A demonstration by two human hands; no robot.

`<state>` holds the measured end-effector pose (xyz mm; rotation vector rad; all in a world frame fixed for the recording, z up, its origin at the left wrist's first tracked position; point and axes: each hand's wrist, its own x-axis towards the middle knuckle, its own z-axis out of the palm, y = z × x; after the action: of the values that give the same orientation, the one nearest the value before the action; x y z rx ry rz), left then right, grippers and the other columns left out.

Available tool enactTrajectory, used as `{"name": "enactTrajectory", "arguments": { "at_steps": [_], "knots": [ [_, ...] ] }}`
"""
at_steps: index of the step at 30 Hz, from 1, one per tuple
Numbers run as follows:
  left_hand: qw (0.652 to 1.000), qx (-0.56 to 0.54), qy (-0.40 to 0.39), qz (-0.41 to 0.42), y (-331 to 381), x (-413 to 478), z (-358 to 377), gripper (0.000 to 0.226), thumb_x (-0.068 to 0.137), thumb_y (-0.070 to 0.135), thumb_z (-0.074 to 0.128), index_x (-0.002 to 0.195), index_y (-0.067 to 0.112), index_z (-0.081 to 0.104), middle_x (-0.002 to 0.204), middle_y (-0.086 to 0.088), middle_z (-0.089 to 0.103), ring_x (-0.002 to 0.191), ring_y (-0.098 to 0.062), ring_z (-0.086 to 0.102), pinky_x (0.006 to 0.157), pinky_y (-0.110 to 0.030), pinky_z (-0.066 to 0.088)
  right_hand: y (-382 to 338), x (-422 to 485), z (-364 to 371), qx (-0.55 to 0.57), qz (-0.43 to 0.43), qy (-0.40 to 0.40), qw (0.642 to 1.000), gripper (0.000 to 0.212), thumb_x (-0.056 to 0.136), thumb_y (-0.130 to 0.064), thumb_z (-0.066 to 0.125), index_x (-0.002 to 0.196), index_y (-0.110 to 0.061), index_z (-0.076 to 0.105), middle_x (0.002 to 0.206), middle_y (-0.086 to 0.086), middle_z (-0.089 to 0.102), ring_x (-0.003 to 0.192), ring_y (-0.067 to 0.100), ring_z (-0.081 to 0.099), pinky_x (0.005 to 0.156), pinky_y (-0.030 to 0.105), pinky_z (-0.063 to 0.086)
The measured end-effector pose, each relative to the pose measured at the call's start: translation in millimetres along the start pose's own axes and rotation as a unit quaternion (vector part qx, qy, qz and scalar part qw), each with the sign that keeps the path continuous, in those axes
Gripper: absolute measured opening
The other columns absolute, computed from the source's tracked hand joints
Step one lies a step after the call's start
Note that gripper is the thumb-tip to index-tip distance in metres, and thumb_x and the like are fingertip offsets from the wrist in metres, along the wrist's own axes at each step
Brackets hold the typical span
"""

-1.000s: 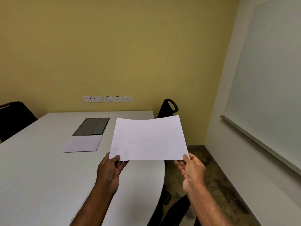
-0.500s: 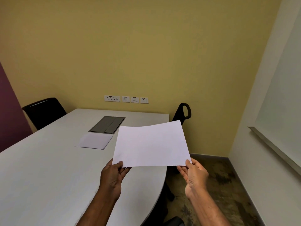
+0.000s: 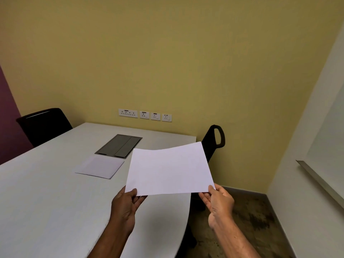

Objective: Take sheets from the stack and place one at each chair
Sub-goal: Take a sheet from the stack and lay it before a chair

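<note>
One sheet (image 3: pixel 169 170) is pinched at its near corners by my left hand (image 3: pixel 125 207) and right hand (image 3: pixel 219 203), not yet placed; stack (image 3: pixel 100 167) lies at ten o'clock, and no chair place in view has paper.

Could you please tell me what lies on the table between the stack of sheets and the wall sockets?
In the head view, a dark grey cable hatch set into the table lies between the stack of sheets and the wall sockets.

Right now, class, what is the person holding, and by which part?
One white sheet, held above the table by both hands: left hand at its near left corner, right hand at its near right corner.
</note>
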<state>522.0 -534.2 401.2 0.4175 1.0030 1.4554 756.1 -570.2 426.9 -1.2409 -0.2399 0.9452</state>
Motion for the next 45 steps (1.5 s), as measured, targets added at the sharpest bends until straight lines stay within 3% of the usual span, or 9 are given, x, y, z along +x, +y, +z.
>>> {"name": "enactTrajectory", "arguments": {
  "at_steps": [5,13,17,21,27,33,35,40,45],
  "knots": [
    [1.000,0.008,0.028,0.011,-7.3,34.5,16.8,0.037,0.097,-0.009,0.044,0.131,-0.001,0.056,0.117,-0.018,0.069,0.101,-0.032,0.069,0.093,-0.044,0.051,6.6,46.0,22.7,-0.003,0.022,-0.012,1.000,0.013,0.096,-0.001,0.058,0.106,-0.008,0.062,0.094,0.012,0.071,0.083,0.028,0.072,0.075,0.039,0.059],
    [0.995,0.014,0.093,0.018,-32.0,92.6,63.8,0.037,0.094,-0.009,0.049,0.129,-0.001,0.058,0.115,-0.020,0.070,0.100,-0.034,0.070,0.091,-0.044,0.054,4.6,132.3,42.7,-0.030,0.043,-0.050,0.997,0.018,0.097,-0.004,0.058,0.114,-0.006,0.063,0.085,0.006,0.070,0.077,0.025,0.072,0.067,0.035,0.059],
    [0.992,0.013,0.120,0.026,-43.2,116.9,88.3,0.034,0.095,-0.008,0.050,0.127,0.000,0.059,0.106,-0.015,0.071,0.096,-0.031,0.071,0.073,-0.037,0.064,1.9,177.5,50.9,-0.046,0.047,-0.062,0.996,0.022,0.096,-0.004,0.059,0.118,-0.004,0.063,0.089,0.007,0.070,0.079,0.026,0.073,0.072,0.037,0.060],
    [0.989,0.019,0.140,0.032,-48.3,144.7,104.6,0.036,0.098,-0.004,0.050,0.133,-0.002,0.054,0.114,-0.018,0.068,0.094,-0.030,0.070,0.088,-0.043,0.054,9.5,206.9,63.1,-0.052,0.059,-0.060,0.995,0.024,0.096,-0.002,0.059,0.120,-0.003,0.062,0.091,0.009,0.070,0.081,0.028,0.073,0.075,0.038,0.060],
    [0.983,0.066,0.158,0.062,-55.8,204.3,114.4,0.038,0.095,-0.007,0.052,0.132,-0.001,0.056,0.119,-0.018,0.066,0.099,-0.035,0.069,0.089,-0.042,0.056,34.0,246.8,90.4,-0.052,0.059,-0.046,0.996,0.021,0.095,-0.001,0.059,0.115,-0.005,0.064,0.091,0.005,0.070,0.081,0.025,0.074,0.081,0.040,0.061],
    [0.975,0.103,0.177,0.083,-80.5,280.2,123.7,0.047,0.090,-0.010,0.059,0.132,0.009,0.061,0.125,-0.014,0.064,0.104,-0.035,0.069,0.061,-0.024,0.062,63.2,314.6,114.0,-0.069,0.057,-0.025,0.996,0.021,0.094,0.001,0.060,0.112,-0.008,0.065,0.101,0.010,0.071,0.085,0.028,0.074,0.072,0.035,0.061],
    [0.971,0.118,0.185,0.093,-92.8,312.2,132.5,0.051,0.090,-0.010,0.060,0.135,0.013,0.061,0.124,-0.014,0.064,0.104,-0.035,0.069,0.063,-0.025,0.062,73.5,347.9,125.7,-0.077,0.051,-0.024,0.995,0.021,0.094,0.003,0.059,0.109,-0.011,0.064,0.103,0.010,0.071,0.087,0.029,0.073,0.068,0.033,0.061],
    [0.966,0.147,0.190,0.093,-126.9,385.2,154.9,0.053,0.090,-0.011,0.059,0.136,0.013,0.060,0.127,-0.012,0.060,0.108,-0.035,0.066,0.088,-0.040,0.058,97.1,425.0,147.1,-0.098,0.047,-0.012,0.994,0.024,0.093,0.004,0.060,0.107,-0.015,0.064,0.104,0.009,0.071,0.087,0.026,0.073,0.068,0.031,0.060],
    [0.966,0.157,0.187,0.085,-154.8,444.3,171.0,0.049,0.091,-0.010,0.058,0.133,0.014,0.062,0.128,-0.012,0.063,0.108,-0.034,0.067,0.088,-0.039,0.058,112.4,485.5,162.6,-0.122,0.041,-0.007,0.992,0.028,0.093,0.006,0.057,0.097,-0.022,0.063,0.103,0.008,0.072,0.089,0.024,0.072,0.070,0.033,0.061]
  ]
}}
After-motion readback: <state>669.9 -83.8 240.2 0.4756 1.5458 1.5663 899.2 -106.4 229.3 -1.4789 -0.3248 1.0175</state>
